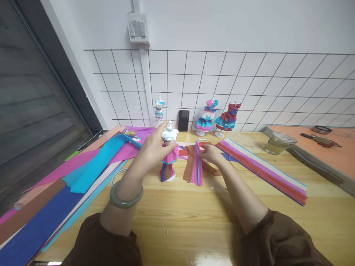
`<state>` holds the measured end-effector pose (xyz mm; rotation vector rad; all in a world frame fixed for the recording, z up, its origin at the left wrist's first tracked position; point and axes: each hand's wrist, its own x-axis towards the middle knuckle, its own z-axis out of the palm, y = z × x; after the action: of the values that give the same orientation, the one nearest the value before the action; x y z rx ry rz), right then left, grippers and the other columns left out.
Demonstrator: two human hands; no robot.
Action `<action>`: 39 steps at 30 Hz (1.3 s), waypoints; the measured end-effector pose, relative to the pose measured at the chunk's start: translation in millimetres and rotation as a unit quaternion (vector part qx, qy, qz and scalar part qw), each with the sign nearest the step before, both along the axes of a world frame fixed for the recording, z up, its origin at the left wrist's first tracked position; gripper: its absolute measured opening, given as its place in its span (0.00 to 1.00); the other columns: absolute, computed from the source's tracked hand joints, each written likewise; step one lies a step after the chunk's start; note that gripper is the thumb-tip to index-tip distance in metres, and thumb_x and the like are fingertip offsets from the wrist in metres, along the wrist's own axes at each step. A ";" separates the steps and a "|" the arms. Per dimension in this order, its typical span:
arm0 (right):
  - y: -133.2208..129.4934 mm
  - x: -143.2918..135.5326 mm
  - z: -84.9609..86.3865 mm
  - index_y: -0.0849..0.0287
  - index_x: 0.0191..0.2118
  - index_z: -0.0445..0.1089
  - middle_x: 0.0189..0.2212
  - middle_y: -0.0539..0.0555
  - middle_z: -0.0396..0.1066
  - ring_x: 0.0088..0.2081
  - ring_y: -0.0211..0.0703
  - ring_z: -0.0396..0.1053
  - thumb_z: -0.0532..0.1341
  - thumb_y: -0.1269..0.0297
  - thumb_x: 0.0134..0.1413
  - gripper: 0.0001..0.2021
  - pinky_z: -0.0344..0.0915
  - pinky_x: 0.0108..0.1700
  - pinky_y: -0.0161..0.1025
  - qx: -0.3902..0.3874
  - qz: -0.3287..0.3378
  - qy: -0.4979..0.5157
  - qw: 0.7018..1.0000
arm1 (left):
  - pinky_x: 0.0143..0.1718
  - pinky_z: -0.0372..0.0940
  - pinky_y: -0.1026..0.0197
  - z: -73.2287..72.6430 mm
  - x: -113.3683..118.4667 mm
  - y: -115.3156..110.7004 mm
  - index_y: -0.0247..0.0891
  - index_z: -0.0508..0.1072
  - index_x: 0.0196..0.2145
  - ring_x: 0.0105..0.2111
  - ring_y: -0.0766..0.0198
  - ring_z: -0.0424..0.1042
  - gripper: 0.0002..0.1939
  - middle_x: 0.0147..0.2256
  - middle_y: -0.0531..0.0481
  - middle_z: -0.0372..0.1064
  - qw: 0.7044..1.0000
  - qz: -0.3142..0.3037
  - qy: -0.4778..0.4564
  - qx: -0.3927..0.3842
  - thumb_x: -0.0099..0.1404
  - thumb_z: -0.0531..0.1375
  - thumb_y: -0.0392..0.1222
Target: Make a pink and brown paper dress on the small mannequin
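A small white mannequin (170,136) stands upright near the middle of the table, dressed in a pink skirt (171,155) with a blue edge. Strips in brown, blue and pink hang below the skirt. My left hand (155,147) is closed around the mannequin's left side, fingers behind it and thumb at the waist. Just to the right, my right hand (210,153) pinches the top of a layered strip piece (194,166) in brown, pink and blue, which hangs down to the tabletop. The tips of its fingers are partly hidden by the strips.
Long coloured strips (91,173) cover the left side; a striped stack (263,170) lies at right. Dressed mannequins (205,120) and a black phone (183,120) stand by the wall. A glass jar (280,143) and scissors (321,139) are farther right.
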<state>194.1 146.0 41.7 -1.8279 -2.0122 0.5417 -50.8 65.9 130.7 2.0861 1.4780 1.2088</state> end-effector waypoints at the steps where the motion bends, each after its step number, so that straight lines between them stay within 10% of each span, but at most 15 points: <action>1: -2.1 1.1 5.9 0.64 0.39 0.70 0.29 0.54 0.72 0.33 0.43 0.69 0.59 0.65 0.48 0.12 0.63 0.35 0.37 -0.008 0.017 0.030 0.999 | 0.43 0.63 0.56 0.5 0.4 -0.8 0.46 0.50 0.60 0.41 0.60 0.67 0.37 0.48 0.46 0.65 1.000 -0.005 -0.001 0.002 0.54 0.60 0.42; 15: -46.4 10.8 73.1 0.59 0.37 0.68 0.29 0.51 0.70 0.27 0.35 0.67 0.64 0.57 0.46 0.14 0.64 0.29 0.32 -0.110 0.146 0.421 0.888 | 0.55 0.53 0.48 20.8 3.3 -25.4 0.46 0.55 0.57 0.56 0.53 0.55 0.31 0.57 0.45 0.56 0.989 0.048 -0.047 0.135 0.58 0.58 0.51; 21: -73.9 11.4 92.8 0.57 0.30 0.72 0.23 0.48 0.69 0.24 0.33 0.66 0.67 0.61 0.42 0.09 0.61 0.26 0.31 -0.097 0.226 0.494 0.834 | 0.55 0.55 0.51 22.4 17.4 -37.0 0.44 0.59 0.54 0.53 0.56 0.60 0.27 0.51 0.45 0.63 0.965 -0.038 -0.178 0.190 0.58 0.59 0.46; 26: -92.4 9.9 100.9 0.54 0.25 0.72 0.20 0.48 0.70 0.20 0.36 0.66 0.71 0.59 0.32 0.11 0.62 0.22 0.32 -0.033 0.216 0.597 0.772 | 0.47 0.63 0.54 27.8 31.1 -56.6 0.46 0.53 0.58 0.49 0.56 0.65 0.30 0.49 0.44 0.65 0.939 -0.189 -0.286 0.036 0.60 0.58 0.47; 31: -90.6 5.9 99.3 0.55 0.27 0.72 0.23 0.48 0.72 0.21 0.36 0.68 0.71 0.61 0.32 0.11 0.64 0.24 0.32 -0.051 0.199 0.602 0.771 | 0.26 0.65 0.62 29.2 37.2 -63.8 0.49 0.39 0.62 0.31 0.61 0.72 0.45 0.40 0.44 0.71 0.889 -0.305 -0.279 -0.198 0.55 0.62 0.43; 39: -72.1 8.1 90.8 0.56 0.33 0.72 0.25 0.49 0.73 0.24 0.36 0.69 0.68 0.64 0.39 0.11 0.65 0.28 0.32 -0.058 0.171 0.618 0.765 | 0.24 0.62 0.67 24.8 40.6 -55.6 0.47 0.47 0.61 0.27 0.67 0.70 0.41 0.36 0.47 0.71 0.889 -0.303 -0.279 -0.201 0.54 0.61 0.34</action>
<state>202.2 73.8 132.5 -0.6387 -1.2805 1.4925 -10.2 10.3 155.5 1.5451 0.6600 1.0097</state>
